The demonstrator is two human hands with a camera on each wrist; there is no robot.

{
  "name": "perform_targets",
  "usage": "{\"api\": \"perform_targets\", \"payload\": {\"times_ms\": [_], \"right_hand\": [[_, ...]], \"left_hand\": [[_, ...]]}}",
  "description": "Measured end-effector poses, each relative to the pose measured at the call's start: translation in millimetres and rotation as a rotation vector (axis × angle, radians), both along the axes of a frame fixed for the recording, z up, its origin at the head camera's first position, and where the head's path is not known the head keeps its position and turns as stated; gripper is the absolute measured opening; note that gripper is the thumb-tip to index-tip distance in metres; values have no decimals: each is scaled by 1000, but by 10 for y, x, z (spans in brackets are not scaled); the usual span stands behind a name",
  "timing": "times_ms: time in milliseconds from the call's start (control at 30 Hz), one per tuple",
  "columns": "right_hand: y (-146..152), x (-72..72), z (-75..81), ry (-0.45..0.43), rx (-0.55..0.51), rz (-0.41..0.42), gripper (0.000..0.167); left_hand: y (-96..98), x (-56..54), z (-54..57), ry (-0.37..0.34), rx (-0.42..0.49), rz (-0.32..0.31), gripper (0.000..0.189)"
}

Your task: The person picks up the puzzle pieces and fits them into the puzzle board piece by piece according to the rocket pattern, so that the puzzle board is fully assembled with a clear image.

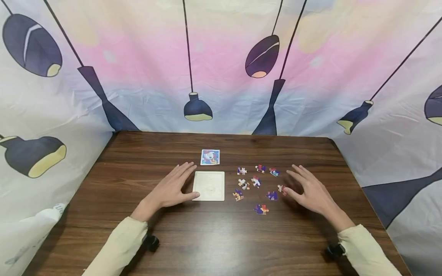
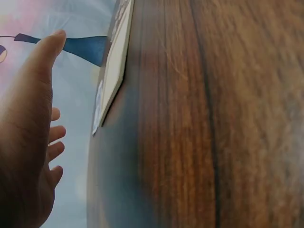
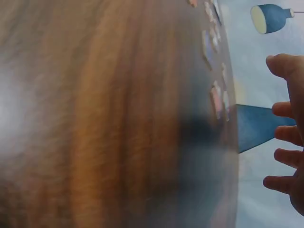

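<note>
A pale square puzzle tray [image 1: 209, 186] lies on the table, its inside bare. My left hand [image 1: 171, 187] is at the tray's left side, fingers extended, the thumb over its lower left edge; in the left wrist view the hand [image 2: 28, 128] appears raised above the tabletop. Several loose jigsaw pieces are spread right of the tray, among them a white-and-brown piece [image 1: 243, 184], a purple piece [image 1: 272, 196] and a purple-and-orange piece [image 1: 261, 209]. My right hand [image 1: 310, 190] hovers at their right with spread fingers, its thumb near a small piece [image 1: 281, 188]. Neither hand holds anything.
Behind the tray lies a small square picture card [image 1: 210, 157] showing a cartoon figure. The brown wooden table [image 1: 221, 245] ends at a hanging cloth [image 1: 148, 96] printed with lamps, which surrounds the back and sides. Each wrist carries a small black camera [image 1: 151, 243].
</note>
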State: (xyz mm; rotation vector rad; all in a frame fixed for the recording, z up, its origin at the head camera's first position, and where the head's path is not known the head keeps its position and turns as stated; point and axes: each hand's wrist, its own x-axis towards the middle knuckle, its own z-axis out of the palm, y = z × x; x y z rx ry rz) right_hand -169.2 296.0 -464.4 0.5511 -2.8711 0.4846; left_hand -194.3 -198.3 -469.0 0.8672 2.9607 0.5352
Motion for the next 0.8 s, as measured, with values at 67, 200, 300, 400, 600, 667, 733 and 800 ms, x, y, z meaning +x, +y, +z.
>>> {"api": "perform_targets", "payload": {"times_ms": [67, 200, 300, 400, 600, 667, 733, 800], "right_hand": [[16, 8, -36, -20, 4, -9, 67], [45, 23, -108, -41, 3, -17, 68], [59, 29, -146, -42, -3, -19, 68], [62, 32, -180, -47, -12, -17, 65], [51, 28, -234, -57, -13, -14, 57], [46, 23, -248, -56, -8, -10, 53], [41, 19, -255, -56, -2, -7, 50], [35, 14, -256, -57, 1, -7, 46]], "left_hand": [[11, -25, -28, -33, 20, -11, 103], [17, -66, -80, -77, 56, -21, 107], [12, -89, -110, -97, 67, -18, 110], [3, -99, -134, -115, 77, -20, 110], [-4, -125, -185, -132, 94, -36, 107], [-2, -129, -196, -130, 91, -42, 106], [4, -128, -198, -131, 87, -41, 104], [9, -123, -193, -131, 84, -41, 103]]}}
